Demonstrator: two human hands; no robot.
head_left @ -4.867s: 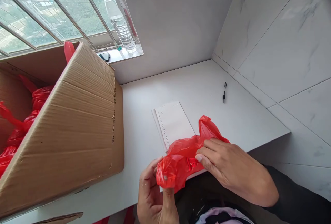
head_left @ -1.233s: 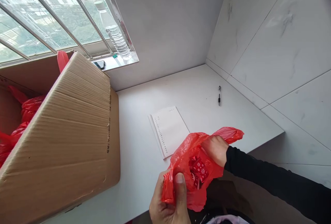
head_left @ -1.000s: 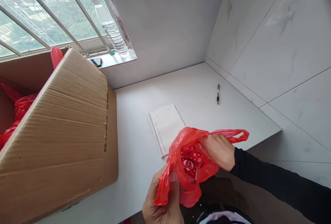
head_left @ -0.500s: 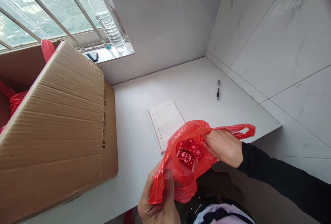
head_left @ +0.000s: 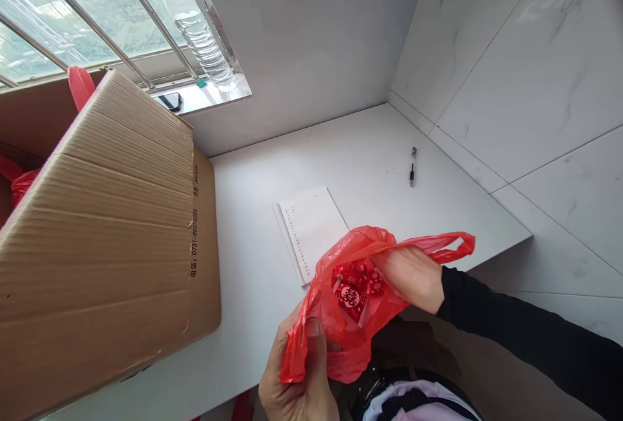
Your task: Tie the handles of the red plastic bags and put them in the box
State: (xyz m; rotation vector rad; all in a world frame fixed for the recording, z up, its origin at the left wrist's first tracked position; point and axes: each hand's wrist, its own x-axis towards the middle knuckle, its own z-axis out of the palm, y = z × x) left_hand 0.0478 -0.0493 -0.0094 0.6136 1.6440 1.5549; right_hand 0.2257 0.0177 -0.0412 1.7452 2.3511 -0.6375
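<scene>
A thin red plastic bag [head_left: 350, 353] hangs open-mouthed in front of me. My left hand [head_left: 304, 392] is closed on its near left rim, the thumb pressing the plastic. Inside lie several small red boxes or packets [head_left: 352, 299] with white and pale printed patterns. My right hand [head_left: 413, 277] reaches over the right side of the rim into the bag, and its fingers are hidden by the plastic and blur. One bag handle loop sticks out to the right beyond that wrist.
On the white table [head_left: 263, 181] lie an open notebook [head_left: 311, 223] and a black pen [head_left: 412, 173]. A large cardboard box [head_left: 111, 226] with red bags inside stands at the left. A water bottle [head_left: 204, 45] and a phone [head_left: 171, 101] are on the windowsill.
My right hand has moved left, deeper into the bag. The packets inside have shifted slightly. My left hand keeps its hold on the rim.
</scene>
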